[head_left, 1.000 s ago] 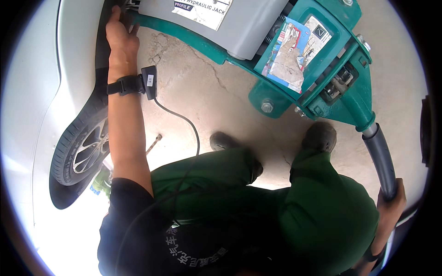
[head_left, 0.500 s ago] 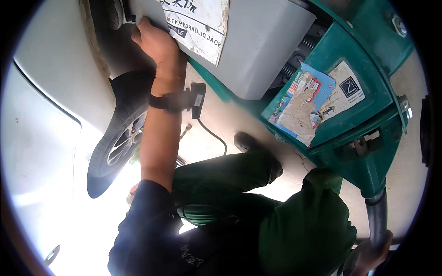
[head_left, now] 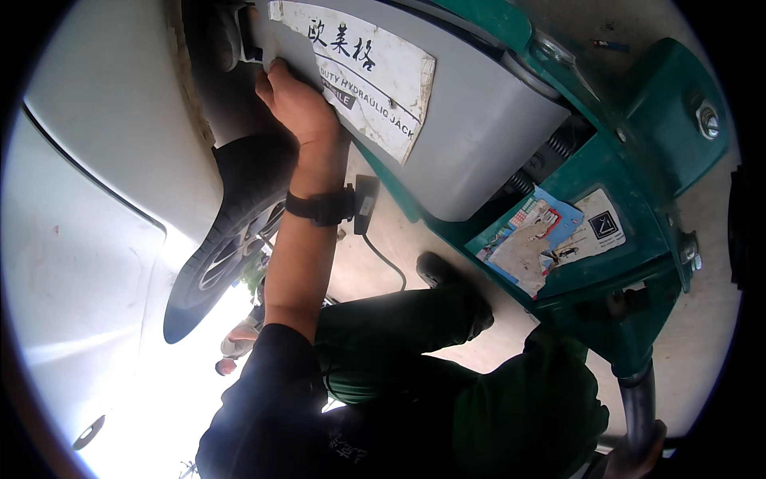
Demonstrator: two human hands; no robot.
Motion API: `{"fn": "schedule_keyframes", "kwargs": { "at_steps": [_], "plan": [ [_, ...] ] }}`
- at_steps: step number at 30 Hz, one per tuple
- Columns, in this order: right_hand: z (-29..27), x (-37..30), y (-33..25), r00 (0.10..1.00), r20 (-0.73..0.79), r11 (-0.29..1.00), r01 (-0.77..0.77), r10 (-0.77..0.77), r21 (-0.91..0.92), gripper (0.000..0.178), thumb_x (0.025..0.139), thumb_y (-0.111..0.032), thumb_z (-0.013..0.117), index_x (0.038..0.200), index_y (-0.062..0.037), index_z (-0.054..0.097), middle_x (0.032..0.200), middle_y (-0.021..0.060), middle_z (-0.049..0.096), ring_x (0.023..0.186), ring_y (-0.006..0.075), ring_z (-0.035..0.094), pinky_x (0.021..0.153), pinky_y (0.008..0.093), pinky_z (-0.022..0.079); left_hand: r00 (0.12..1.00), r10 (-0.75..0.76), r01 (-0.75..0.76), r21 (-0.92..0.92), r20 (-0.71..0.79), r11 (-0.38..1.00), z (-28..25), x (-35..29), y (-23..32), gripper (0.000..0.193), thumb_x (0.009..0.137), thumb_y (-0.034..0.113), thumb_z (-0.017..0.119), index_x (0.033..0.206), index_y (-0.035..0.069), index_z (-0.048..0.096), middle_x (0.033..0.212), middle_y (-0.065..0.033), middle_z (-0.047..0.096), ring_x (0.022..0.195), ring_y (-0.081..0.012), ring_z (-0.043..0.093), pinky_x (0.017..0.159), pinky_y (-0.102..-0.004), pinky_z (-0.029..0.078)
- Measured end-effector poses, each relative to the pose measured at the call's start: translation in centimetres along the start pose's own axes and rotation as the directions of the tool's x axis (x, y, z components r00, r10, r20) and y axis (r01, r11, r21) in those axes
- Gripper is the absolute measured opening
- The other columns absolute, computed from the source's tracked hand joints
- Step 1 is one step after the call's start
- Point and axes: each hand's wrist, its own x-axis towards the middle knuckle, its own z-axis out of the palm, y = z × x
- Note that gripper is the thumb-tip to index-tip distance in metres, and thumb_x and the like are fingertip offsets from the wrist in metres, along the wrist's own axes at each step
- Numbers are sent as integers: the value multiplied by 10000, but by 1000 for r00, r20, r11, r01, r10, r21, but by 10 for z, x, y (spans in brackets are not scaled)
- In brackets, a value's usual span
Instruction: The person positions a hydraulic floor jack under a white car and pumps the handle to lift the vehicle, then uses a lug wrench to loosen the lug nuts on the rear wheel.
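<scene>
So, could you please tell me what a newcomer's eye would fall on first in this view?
Most striking is the big green floor jack with its grey cover, filling the upper right. The left hand reaches up to the jack's front end at the top, beside the white car and its dark wheel on the left. At the lower right edge, the right hand grips the jack's dark handle.

The single head-worn fisheye camera is looking steeply down, close over the left hand (head_left: 299,100) reaching forward and the right hand (head_left: 638,453) gripping low at the frame's edge.
</scene>
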Motion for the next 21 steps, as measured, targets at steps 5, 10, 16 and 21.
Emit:
{"fn": "schedule_keyframes", "kwargs": {
  "at_steps": [5,10,16,21],
  "plan": [
    [27,-15,4,940,130,834,-340,315,434,285,793,39,634,1069,0,579,916,185,612,804,386,614,750,388,510,1000,-5,6,-26,8,1000,5,-7,5,683,932,345,448,1431,-99,305,1335,-220,481,1148,-289,505,1003,-349,391],
    [49,13,-1,926,112,788,-367,361,495,273,681,69,563,941,-14,549,800,214,556,748,471,557,684,453,476,1000,-29,26,-203,-9,979,11,-11,8,664,935,327,437,1435,-91,311,1349,-233,479,1163,-295,510,1020,-355,384],
    [67,34,-11,950,-26,813,-253,312,524,238,662,14,595,887,-44,543,772,209,568,715,481,553,630,485,469,976,136,-142,-22,-170,990,10,-8,-1,562,945,302,443,1351,-86,413,1248,-251,521,1099,-331,533,972,-391,416],
    [68,36,-16,948,-36,843,-263,315,469,256,624,-62,658,850,-70,540,746,203,599,729,471,585,633,509,481,987,48,-45,23,-156,999,-1,-14,13,627,921,334,538,1407,-27,377,1326,-302,403,1200,-441,457,1038,-442,371]
  ]
}}
